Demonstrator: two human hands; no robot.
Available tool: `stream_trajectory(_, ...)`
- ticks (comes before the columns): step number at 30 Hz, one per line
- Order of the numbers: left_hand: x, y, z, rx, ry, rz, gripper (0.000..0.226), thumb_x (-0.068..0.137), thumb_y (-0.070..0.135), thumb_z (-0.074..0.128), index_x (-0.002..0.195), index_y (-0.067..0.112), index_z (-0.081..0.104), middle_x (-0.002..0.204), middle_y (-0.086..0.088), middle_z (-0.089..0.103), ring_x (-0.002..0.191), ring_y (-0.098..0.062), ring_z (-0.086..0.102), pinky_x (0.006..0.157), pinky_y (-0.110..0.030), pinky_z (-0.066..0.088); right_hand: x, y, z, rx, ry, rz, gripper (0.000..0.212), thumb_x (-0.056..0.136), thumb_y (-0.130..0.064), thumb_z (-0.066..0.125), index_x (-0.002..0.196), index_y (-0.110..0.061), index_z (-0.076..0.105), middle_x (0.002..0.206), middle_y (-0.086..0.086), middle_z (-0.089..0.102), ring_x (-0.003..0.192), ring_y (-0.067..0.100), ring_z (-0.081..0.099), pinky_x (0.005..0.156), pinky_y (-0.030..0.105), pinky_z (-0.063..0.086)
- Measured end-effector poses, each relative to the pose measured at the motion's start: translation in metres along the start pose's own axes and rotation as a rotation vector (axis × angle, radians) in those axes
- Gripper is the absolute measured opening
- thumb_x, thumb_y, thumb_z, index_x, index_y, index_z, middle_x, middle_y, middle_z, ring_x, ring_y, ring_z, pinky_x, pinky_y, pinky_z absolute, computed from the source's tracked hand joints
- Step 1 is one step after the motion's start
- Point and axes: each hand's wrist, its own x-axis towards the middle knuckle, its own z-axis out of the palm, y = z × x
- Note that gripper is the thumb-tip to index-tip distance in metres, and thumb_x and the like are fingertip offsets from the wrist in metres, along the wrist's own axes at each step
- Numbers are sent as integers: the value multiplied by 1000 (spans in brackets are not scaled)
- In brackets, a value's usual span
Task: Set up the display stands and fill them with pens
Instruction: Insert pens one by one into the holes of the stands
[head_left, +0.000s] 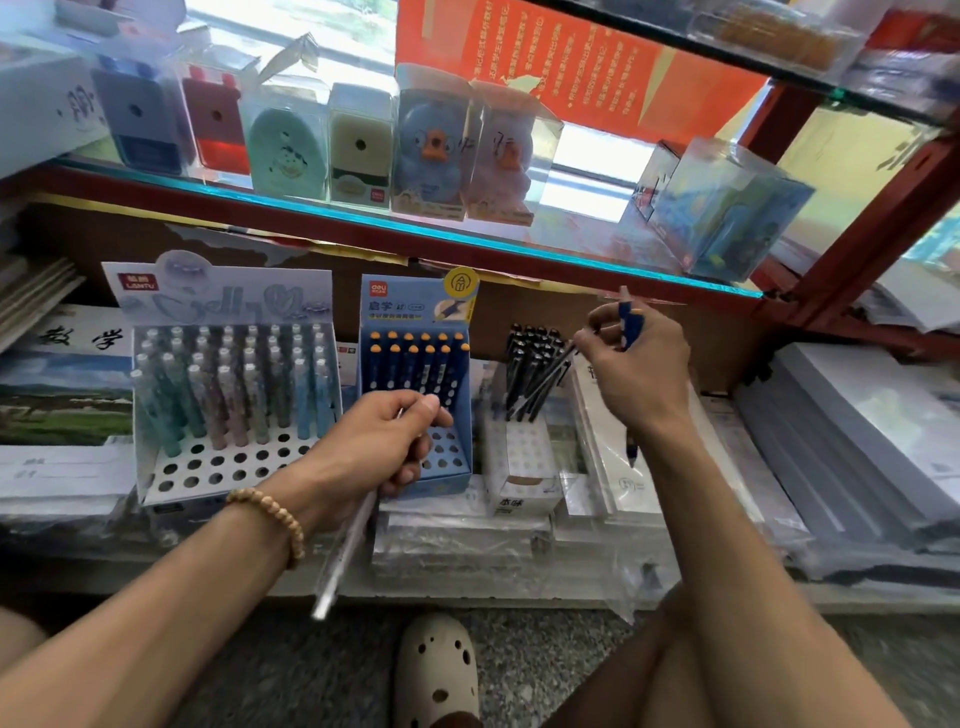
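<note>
Along the shelf's front edge stands your blue display stand (415, 374), half filled. Your left hand (384, 441) curls round a light, slippery pen sleeve (345, 545); your right hand (636, 364) pinches a stiff blue pen (630, 322). Take pens mid-barrel.

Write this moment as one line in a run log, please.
left hand: grips clear pen sleeve | right hand: holds blue pen | blue stand: part filled, front holes empty

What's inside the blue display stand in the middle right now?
The blue display stand holds dark blue pens with orange caps in its back rows; front holes show empty. The left hand covers some holes.
</note>
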Motion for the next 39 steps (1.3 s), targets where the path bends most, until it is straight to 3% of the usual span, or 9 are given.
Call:
stream_trajectory(6, 3, -1, 2, -130, 25, -32, 28, 105, 29, 42, 103, 7, 60, 61, 2, 46, 43, -7, 40, 36, -17, 31, -6, 10, 26, -112, -73, -21, 9, 89, -18, 73, 97, -16, 69, 81, -8, 61, 70, 0, 54, 63, 8, 37)
stream_trajectory(11, 3, 0, -2, -157, 77, -24, 28, 105, 29, 42, 104, 8, 60, 64, 0, 49, 46, -9, 46, 39, -19, 39, -1, 8, 24, -179, -118, -38, 15, 88, -19, 74, 103, -15, 72, 88, -6, 64, 81, 9, 60, 77, 22, 46)
stream_trajectory(16, 4, 1, -2, -170, 111, 9, 29, 105, 28, 40, 105, 5, 58, 67, -7, 51, 49, -17, 60, 44, -23, 51, -2, 5, 19, -238, -140, -56, 17, 89, -17, 73, 105, -11, 73, 89, -6, 63, 83, 10, 60, 72, 14, 40)
stream_trajectory(19, 2, 3, 1, -197, 130, 13, 27, 105, 26, 40, 102, 6, 57, 59, -8, 53, 51, -22, 67, 44, -22, 53, -3, 4, 14, -239, -153, -52, 18, 89, -16, 73, 106, -10, 74, 90, -5, 64, 83, 10, 61, 76, 19, 42)
stream_trajectory(25, 3, -2, -1, 65, 291, 122, 28, 104, 35, 40, 101, 13, 57, 50, -2, 59, 46, -15, 62, 51, -25, 44, -7, 5, 24, -286, -214, -36, 15, 89, -18, 74, 103, -15, 74, 92, -1, 69, 84, 15, 65, 80, 30, 54)
stream_trajectory(28, 3, -1, -2, 51, 360, 170, 27, 103, 35, 43, 99, 13, 58, 52, 0, 57, 44, -12, 54, 54, -28, 47, -12, 10, 37, -292, -253, -3, 15, 89, -18, 72, 104, -16, 74, 93, 1, 68, 88, 18, 64, 82, 32, 53)
stream_trajectory(34, -4, 2, -5, -10, 250, 203, 26, 88, 35, 67, 92, 10, 64, 52, 4, 52, 44, -7, 47, 48, -21, 44, -15, 19, 43, -317, -205, -5, 12, 89, -20, 69, 100, -14, 72, 91, 3, 68, 84, 18, 61, 73, 27, 46)
stream_trajectory(37, -9, 6, -5, 71, 175, 241, 22, 84, 28, 72, 83, 7, 66, 57, 2, 53, 45, -4, 48, 46, -16, 42, -18, 9, 40, -392, -63, -130, 19, 93, -29, 64, 83, -13, 69, 73, -2, 59, 70, 18, 57, 63, 27, 36)
stream_trajectory(39, -9, 10, -5, 142, 136, 272, 21, 84, 27, 74, 80, 7, 68, 54, 5, 53, 45, -2, 47, 45, -15, 40, -23, -6, 39, -248, -98, -165, 33, 94, -33, 63, 68, -13, 64, 60, -2, 55, 57, 10, 51, 57, 28, 33)
